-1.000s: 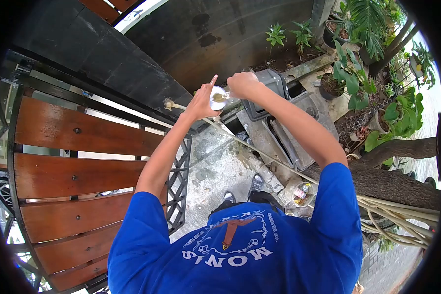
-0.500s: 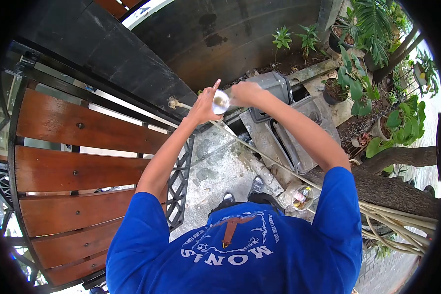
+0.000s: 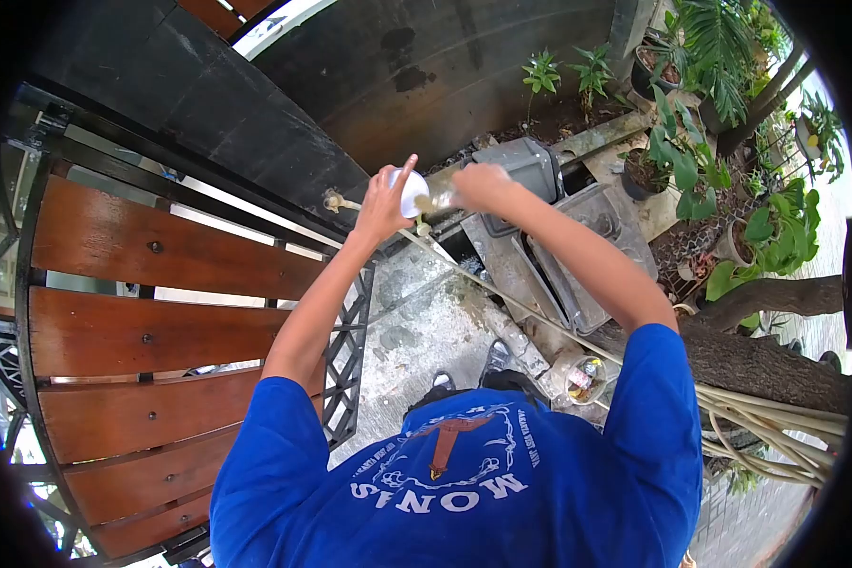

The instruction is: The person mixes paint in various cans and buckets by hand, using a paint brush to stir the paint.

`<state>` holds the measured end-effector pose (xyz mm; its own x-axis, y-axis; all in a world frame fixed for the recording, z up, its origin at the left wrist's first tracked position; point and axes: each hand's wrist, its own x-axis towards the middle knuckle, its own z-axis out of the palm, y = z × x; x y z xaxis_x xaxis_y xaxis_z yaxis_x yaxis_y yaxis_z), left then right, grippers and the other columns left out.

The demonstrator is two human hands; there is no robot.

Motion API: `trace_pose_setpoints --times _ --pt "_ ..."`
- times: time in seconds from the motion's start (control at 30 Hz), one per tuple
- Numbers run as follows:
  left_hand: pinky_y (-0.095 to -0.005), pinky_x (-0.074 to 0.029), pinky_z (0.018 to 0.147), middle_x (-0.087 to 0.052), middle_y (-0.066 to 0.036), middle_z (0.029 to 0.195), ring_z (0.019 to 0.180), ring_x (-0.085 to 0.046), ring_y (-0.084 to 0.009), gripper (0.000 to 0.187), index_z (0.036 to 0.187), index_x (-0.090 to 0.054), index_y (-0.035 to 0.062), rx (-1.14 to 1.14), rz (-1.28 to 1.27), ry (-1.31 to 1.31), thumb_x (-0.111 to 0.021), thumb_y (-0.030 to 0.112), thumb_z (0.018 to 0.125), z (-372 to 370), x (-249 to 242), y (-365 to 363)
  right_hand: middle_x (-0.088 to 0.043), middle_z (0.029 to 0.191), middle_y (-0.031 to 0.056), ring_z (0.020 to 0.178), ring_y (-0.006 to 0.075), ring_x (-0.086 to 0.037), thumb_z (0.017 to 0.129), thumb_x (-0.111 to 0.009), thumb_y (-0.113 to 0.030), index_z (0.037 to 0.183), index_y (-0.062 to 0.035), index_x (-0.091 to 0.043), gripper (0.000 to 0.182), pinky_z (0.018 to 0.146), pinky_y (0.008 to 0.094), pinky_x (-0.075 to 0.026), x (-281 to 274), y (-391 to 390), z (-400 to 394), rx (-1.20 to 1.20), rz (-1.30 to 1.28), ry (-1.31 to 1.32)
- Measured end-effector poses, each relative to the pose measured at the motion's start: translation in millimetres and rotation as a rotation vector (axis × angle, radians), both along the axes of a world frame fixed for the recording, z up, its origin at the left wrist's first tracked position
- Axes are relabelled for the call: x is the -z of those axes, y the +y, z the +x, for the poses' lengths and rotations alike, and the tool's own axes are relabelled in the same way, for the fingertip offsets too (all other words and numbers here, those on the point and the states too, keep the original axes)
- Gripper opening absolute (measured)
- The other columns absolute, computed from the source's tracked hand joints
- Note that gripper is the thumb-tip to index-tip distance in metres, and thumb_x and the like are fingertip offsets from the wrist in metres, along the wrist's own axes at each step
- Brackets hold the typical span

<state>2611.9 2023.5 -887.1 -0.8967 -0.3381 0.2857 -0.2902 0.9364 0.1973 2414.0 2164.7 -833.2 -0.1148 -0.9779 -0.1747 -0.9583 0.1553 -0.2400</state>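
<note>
My left hand grips a small white bowl, tipped so that its hollow faces right. Brownish-green wet matter shows at the bowl's edge, and a pale bit hangs or falls just below it. My right hand is closed in a fist to the right of the bowl. A blurred, greyish thing sticks out from it toward the bowl, too smeared to name. Behind and beneath my right hand is a grey plastic bin.
A second grey lid or bin lies closer to me. A pale hose runs across the ground. Slatted wooden bench stands left, potted plants right, with a small bucket of litter near my feet.
The bowl in my left hand has shifted slightly left and tipped further over. Matter now shows leaving its edge. My right hand has moved slightly right.
</note>
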Motion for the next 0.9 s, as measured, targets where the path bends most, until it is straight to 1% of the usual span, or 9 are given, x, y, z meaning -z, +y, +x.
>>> trace_pose_setpoints --times 0.1,0.2,0.27,0.33,0.5,0.57,0.77,0.87,0.9 --pt "-0.0512 -0.045 0.102 -0.044 -0.023 0.133 0.12 -0.048 -0.0467 0.123 0.16 -0.018 0.0255 -0.144 0.055 -0.001 -0.087 0.018 0.059 3 -12 5 -0.073 0.095 0.0221 0.093 0.0384 -0.071 0.091 -0.063 -0.043 0.1 -0.0024 -0.074 0.043 0.087 0.0479 -0.055 20 10 -31 0.169 -0.112 -0.24" --pt "-0.0514 -0.044 0.104 -0.048 -0.027 0.128 0.12 -0.05 -0.0446 0.124 0.159 -0.017 0.0165 -0.243 0.165 0.059 -0.089 0.032 0.059 4 -29 -5 -0.07 0.082 0.0234 0.088 0.0396 -0.07 0.093 -0.061 -0.048 0.097 -0.0013 -0.073 0.049 0.079 0.0475 -0.052 50 30 -35 0.315 -0.278 -0.57" --pt "-0.0499 -0.044 0.104 -0.048 -0.029 0.129 0.12 -0.051 -0.0439 0.128 0.159 -0.014 0.0128 -0.338 0.271 0.057 -0.089 0.042 0.059 1 -42 -12 -0.07 0.082 0.0238 0.086 0.0408 -0.069 0.094 -0.059 -0.049 0.096 -0.0011 -0.073 0.05 0.077 0.0468 -0.052 66 40 -17 0.423 -0.32 -0.705" --pt "-0.0494 -0.044 0.105 -0.048 -0.029 0.13 0.12 -0.051 -0.0434 0.129 0.159 -0.013 0.0121 -0.338 0.279 0.017 -0.089 0.041 0.059 -4 -51 -15 -0.069 0.083 0.0236 0.084 0.0427 -0.067 0.096 -0.056 -0.049 0.094 -0.0004 -0.071 0.051 0.074 0.046 -0.05 61 48 5 0.465 -0.482 -0.801" --pt "-0.0486 -0.045 0.103 -0.049 -0.028 0.127 0.117 -0.053 -0.0433 0.131 0.16 -0.009 0.0132 -0.237 0.23 0.034 -0.088 0.039 0.059 -18 -45 -9 -0.069 0.091 0.025 0.092 0.0455 -0.066 0.1 -0.051 -0.044 0.102 -0.0016 -0.068 0.046 0.08 0.0504 -0.051 26 40 39 0.492 -0.66 -0.784" --pt "-0.0497 -0.047 0.101 -0.049 -0.027 0.126 0.115 -0.054 -0.0448 0.13 0.16 -0.009 0.018 -0.207 0.234 0.058 -0.088 0.037 0.058 -23 -43 -2 -0.069 0.09 0.0263 0.09 0.0472 -0.065 0.101 -0.049 -0.043 0.098 -0.0022 -0.068 0.045 0.079 0.0528 -0.051 42 36 31 0.36 -0.449 -0.614" --pt "-0.0503 -0.048 0.098 -0.051 -0.027 0.121 0.11 -0.056 -0.0462 0.134 0.161 -0.009 0.0164 -0.175 0.222 0.031 -0.089 0.034 0.055 -29 -38 9 -0.069 0.089 0.0257 0.088 0.0483 -0.065 0.102 -0.048 -0.041 0.094 -0.0035 -0.067 0.043 0.078 0.0555 -0.052 19 38 26 0.448 -0.62 -0.596" --pt "-0.05 -0.048 0.096 -0.051 -0.027 0.121 0.108 -0.056 -0.046 0.137 0.16 -0.008 0.0116 -0.068 0.166 0.064 -0.09 0.032 0.053 -36 -20 2 -0.069 0.091 0.0234 0.087 0.0432 -0.067 0.101 -0.05 -0.043 0.097 -0.0045 -0.065 0.041 0.075 0.0527 -0.054 53 41 17 0.285 -0.348 -0.381" --pt "-0.0492 -0.048 0.096 -0.051 -0.027 0.12 0.108 -0.055 -0.0461 0.138 0.161 -0.006 0.0112 -0.084 0.183 0.071 -0.09 0.031 0.052 -35 -17 5 -0.068 0.094 0.025 0.089 0.0435 -0.066 0.101 -0.051 -0.042 0.096 -0.001 -0.068 0.045 0.078 0.0523 -0.053 65 39 18 0.339 -0.439 -0.366"
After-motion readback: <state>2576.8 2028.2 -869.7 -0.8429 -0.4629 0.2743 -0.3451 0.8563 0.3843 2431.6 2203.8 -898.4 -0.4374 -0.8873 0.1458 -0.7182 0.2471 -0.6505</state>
